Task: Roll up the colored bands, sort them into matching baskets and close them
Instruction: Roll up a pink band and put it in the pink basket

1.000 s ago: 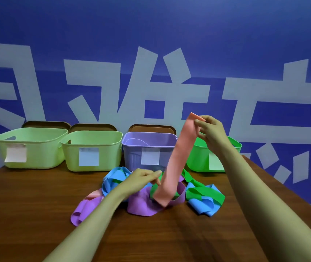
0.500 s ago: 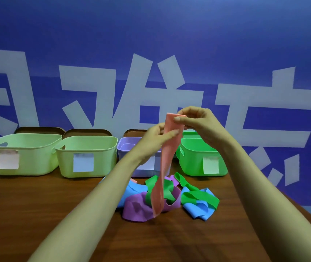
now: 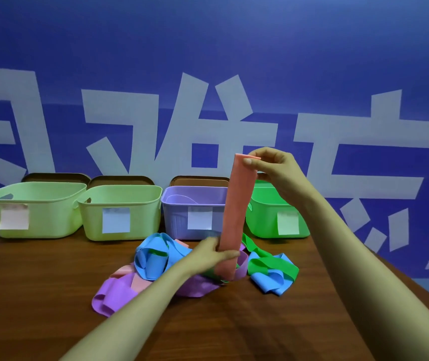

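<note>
Right hand [image 3: 273, 170]: grip pinches the top end of the pink band [image 3: 237, 204] between thumb and fingertips, raised in front of the wall [image 3: 208, 48].

Left hand [image 3: 208, 254]: grip closed round the same band near its lower end, thumb across the front (the fingers behind the strip are mostly hidden).

The pink band hangs flat and nearly upright between the two hands, with the top leaning slightly right. Its bottom end drops just below the left hand and reaches the pile.

Pile on the wooden surface [image 3: 51, 295], directly under the hands:
- a purple band [image 3: 119, 293] at the front left
- a blue band [image 3: 151, 259] looped above it
- a green band [image 3: 273, 264] on the right, lying over a second blue band [image 3: 268, 281]
- a second pink piece [image 3: 127, 272] showing between purple and blue

Row of baskets behind the pile, left to right:
- pale green basket [image 3: 51, 222]
- second pale green basket [image 3: 143, 217], touching the first
- purple basket [image 3: 174, 217]
- bright green basket [image 3: 263, 217], partly hidden by the pink band and the right forearm

All four are open on top and each has a paper note [image 3: 116, 220] on its front. Brown lids [image 3: 121, 179] stand on edge behind the three leftmost baskets. The wall is blue with large white characters.
</note>
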